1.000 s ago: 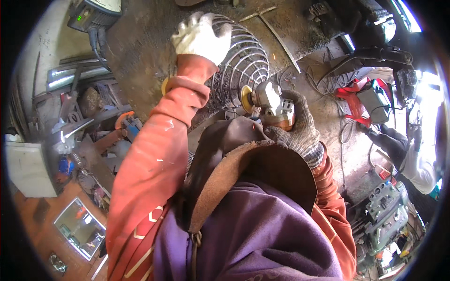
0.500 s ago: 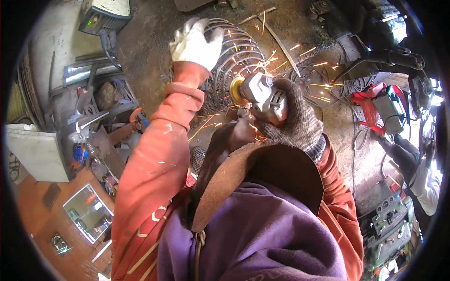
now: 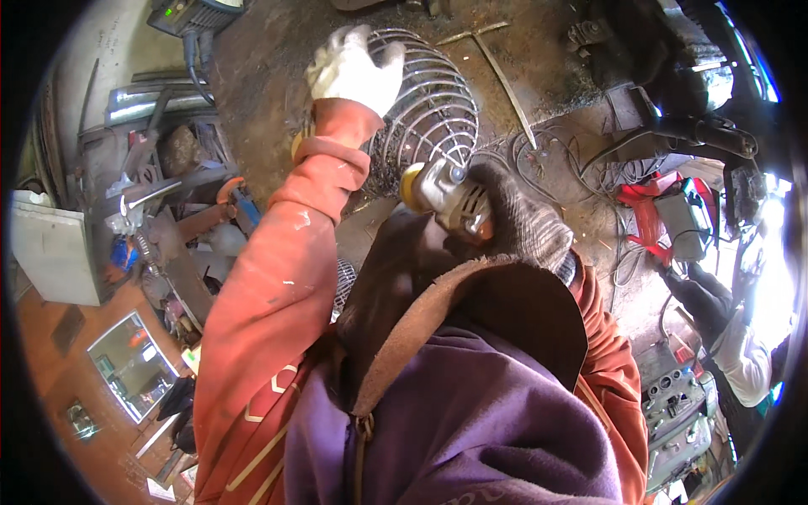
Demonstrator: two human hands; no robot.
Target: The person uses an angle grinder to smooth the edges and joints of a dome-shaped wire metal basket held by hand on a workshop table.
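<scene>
A round metal wire grille (image 3: 443, 108), built of curved rings joined by cross wires, stands ahead of me above the dirty floor. My left hand (image 3: 349, 74), in a white work glove, is closed over its upper left rim. In a grey knitted glove, my right hand (image 3: 523, 217) is wrapped round the body of an angle grinder (image 3: 454, 202). The grinder's yellowish disc (image 3: 411, 187) is at the grille's near lower edge; whether it touches the wire, I cannot tell. The grinder's rear end is hidden behind my glove and a brown leather apron (image 3: 404, 261).
Cables (image 3: 547, 172) lie looped on the floor to the right, near a red-framed machine (image 3: 652, 215). Another person's sleeve (image 3: 745, 358) shows at the far right. Scrap metal and tools (image 3: 160, 210) crowd the left. A thin T-shaped metal bar (image 3: 501, 76) lies beyond the grille.
The sparks flying around the grinder have stopped. The grinder has shifted slightly left and down, towards me, away from the grille's middle. My left hand keeps its hold on the rim.
</scene>
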